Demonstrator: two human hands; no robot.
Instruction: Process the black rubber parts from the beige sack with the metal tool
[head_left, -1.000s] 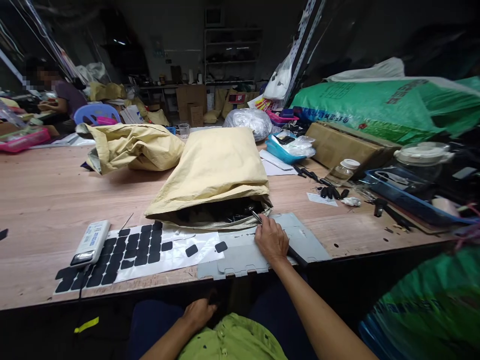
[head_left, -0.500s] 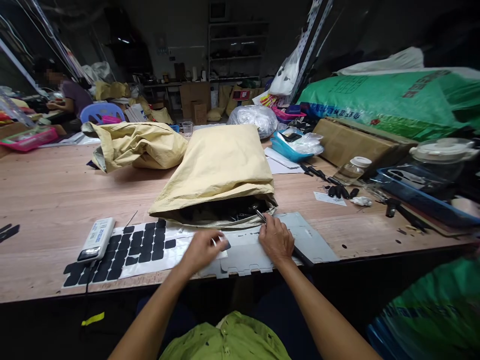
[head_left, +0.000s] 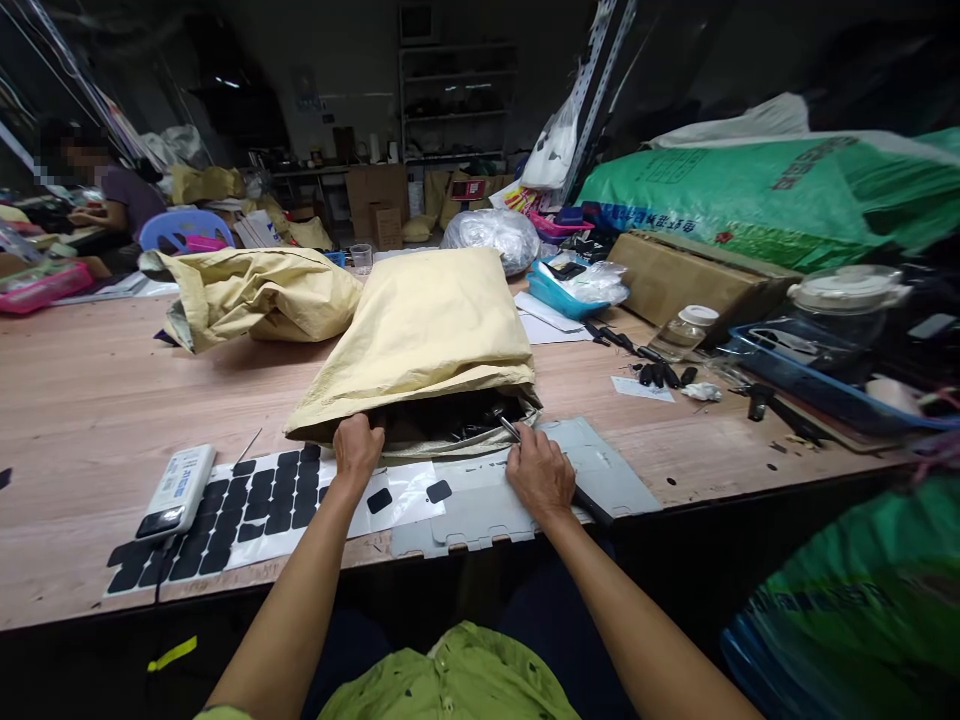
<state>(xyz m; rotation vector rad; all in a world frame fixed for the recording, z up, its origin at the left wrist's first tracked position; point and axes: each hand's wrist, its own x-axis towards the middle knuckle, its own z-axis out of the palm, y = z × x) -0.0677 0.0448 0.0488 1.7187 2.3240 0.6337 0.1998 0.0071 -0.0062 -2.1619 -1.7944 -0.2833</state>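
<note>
A yellow woven sack (head_left: 442, 310) lies on the table, its mouth towards me, with dark parts (head_left: 442, 418) inside that I cannot make out singly. My left hand (head_left: 358, 450) is closed at the left of the mouth, gripping the sack's lower rim. My right hand (head_left: 540, 470) is wrapped round a rod with a metal front end and a black rear part (head_left: 592, 505), its tip at the right side of the opening. Beneath both lies a grey flat sheet (head_left: 480, 510). Two loose black square stickers (head_left: 380, 500) lie to the right of my left forearm.
A white backing sheet with rows of black stickers (head_left: 255, 505) and a white power bank (head_left: 178, 490) lie at left. Another yellow sack (head_left: 262, 295) stands behind them. At right are a jar (head_left: 684, 332), a cardboard box (head_left: 690, 285) and a blue tray (head_left: 840, 385). Another person sits far left.
My left hand has moved left and forward from the grey sheet to the sack's rim and closed on it. My right hand keeps its hold on the rod. The view has shifted slightly.
</note>
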